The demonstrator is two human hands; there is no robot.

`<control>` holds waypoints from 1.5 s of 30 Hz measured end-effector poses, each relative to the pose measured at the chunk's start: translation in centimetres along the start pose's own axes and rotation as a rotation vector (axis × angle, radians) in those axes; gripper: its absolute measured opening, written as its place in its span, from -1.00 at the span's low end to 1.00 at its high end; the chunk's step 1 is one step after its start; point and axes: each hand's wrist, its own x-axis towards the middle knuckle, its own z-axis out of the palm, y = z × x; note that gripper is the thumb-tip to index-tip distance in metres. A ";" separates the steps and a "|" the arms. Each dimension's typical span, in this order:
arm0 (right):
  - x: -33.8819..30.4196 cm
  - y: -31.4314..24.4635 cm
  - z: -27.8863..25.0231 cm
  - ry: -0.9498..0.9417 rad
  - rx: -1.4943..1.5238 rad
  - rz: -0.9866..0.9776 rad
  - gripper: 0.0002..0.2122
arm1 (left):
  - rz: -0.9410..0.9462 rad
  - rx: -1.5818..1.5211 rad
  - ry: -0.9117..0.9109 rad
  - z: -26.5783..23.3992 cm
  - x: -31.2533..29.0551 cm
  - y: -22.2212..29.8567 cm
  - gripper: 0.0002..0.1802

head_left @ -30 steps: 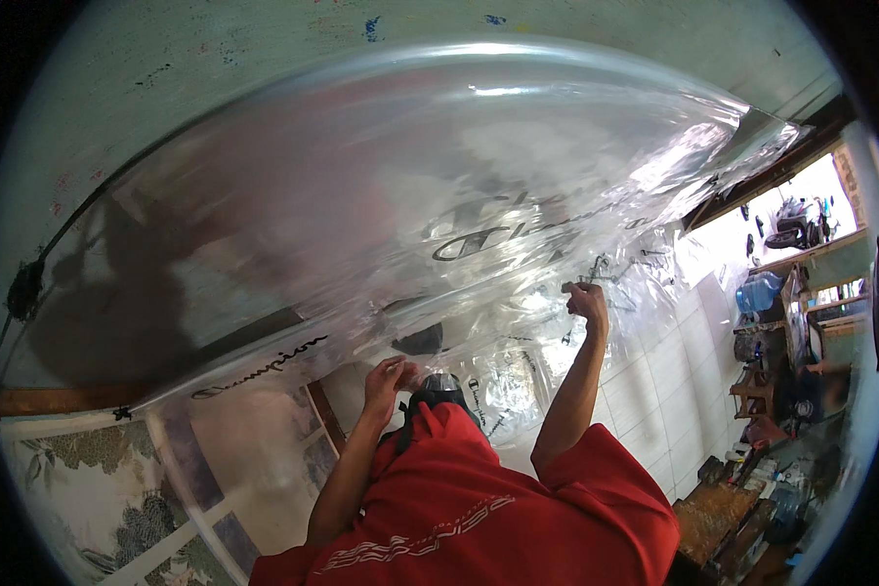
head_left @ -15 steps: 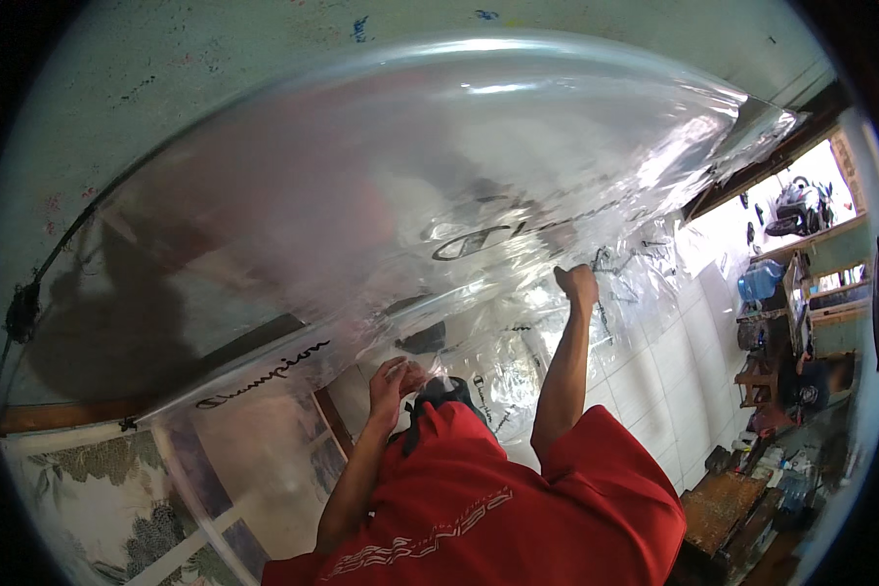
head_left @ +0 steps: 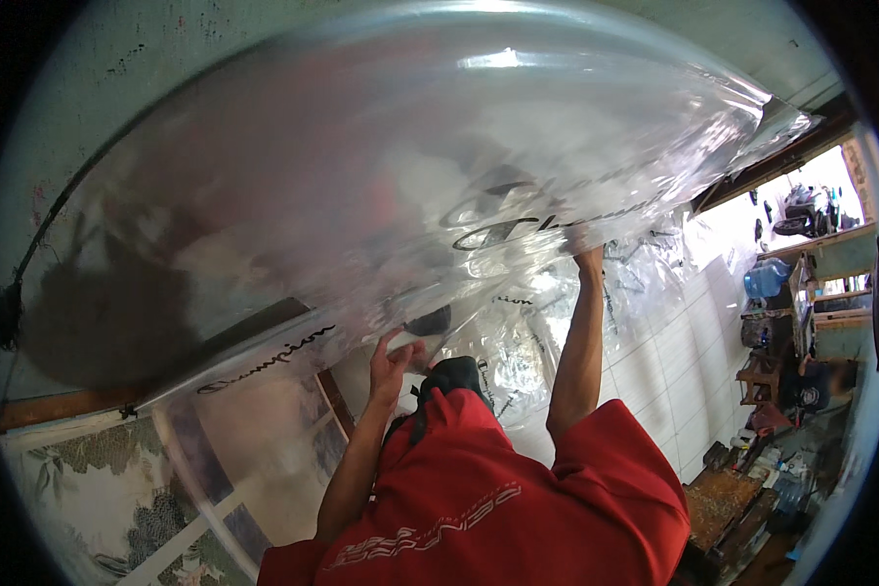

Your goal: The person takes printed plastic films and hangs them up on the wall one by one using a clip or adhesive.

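Patterned cloth (head_left: 88,498): lower left, grey floral print.
Plastic sheet (head_left: 381,166): huge, clear, billowing overhead (black lettering on it), filling most of the view.
Left hand (head_left: 393,354): fingers closed on the sheet's lower edge.
Right hand (head_left: 588,256): raised higher, fisted around bunched plastic.
Tiled floor (head_left: 674,352): white, right.

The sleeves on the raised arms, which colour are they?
Red. The sleeves show best low in the head view, below the clear plastic bag.

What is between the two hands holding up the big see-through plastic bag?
In the head view, crinkled clear plastic bag spans between the left hand and right hand, with a small dark object behind it.
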 end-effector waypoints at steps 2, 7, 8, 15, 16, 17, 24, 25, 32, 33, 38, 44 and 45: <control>0.6 1.2 0.9 -0.146 -0.005 0.088 -0.71 | -0.112 0.027 0.184 -0.1 1.1 0.3 -0.62; 3.6 11.8 1.3 0.111 -0.437 0.031 -0.56 | -0.237 -0.019 0.176 1.4 4.7 -0.8 -0.60; 4.2 13.7 0.6 0.178 -0.527 0.046 -0.53 | -0.212 -0.005 0.182 2.0 5.2 -0.8 -0.60; -1.7 -0.6 2.1 0.182 -0.680 0.083 -0.58 | -0.423 0.013 0.128 -0.3 3.1 -0.7 -0.73; -2.2 -1.7 2.4 0.223 -0.682 0.002 -0.61 | -0.407 -0.028 0.172 -0.5 2.8 -1.0 -0.75; -2.7 -2.8 2.9 0.298 -0.610 -0.062 -0.66 | -0.391 -0.068 0.220 -0.9 2.7 -1.3 -0.78; -1.2 7.0 4.1 -0.217 -0.740 -0.325 -0.62 | -0.207 -0.125 0.225 0.3 3.5 -0.5 -0.80; -1.1 8.7 4.6 -0.203 -0.670 -0.350 -0.74 | -0.224 -0.111 0.216 0.3 3.9 -0.6 -0.79; -0.1 9.0 5.6 -0.292 -0.467 -0.321 -0.82 | -0.291 -0.059 0.195 0.2 3.8 -0.4 -0.70; 0.0 8.7 5.5 -0.305 -0.444 -0.300 -0.82 | -0.293 -0.060 0.199 0.2 3.7 -0.5 -0.70; 1.0 6.9 4.5 -0.287 -0.341 -0.237 -0.80 | -0.154 0.019 0.254 0.8 3.8 -0.8 -0.69; 3.3 5.8 3.9 -0.221 -0.244 -0.198 -0.78 | 0.020 0.022 0.269 2.8 6.4 0.3 -0.75; 3.5 5.8 3.9 -0.213 -0.237 -0.196 -0.77 | 0.018 0.023 0.267 2.8 7.3 -0.5 -0.75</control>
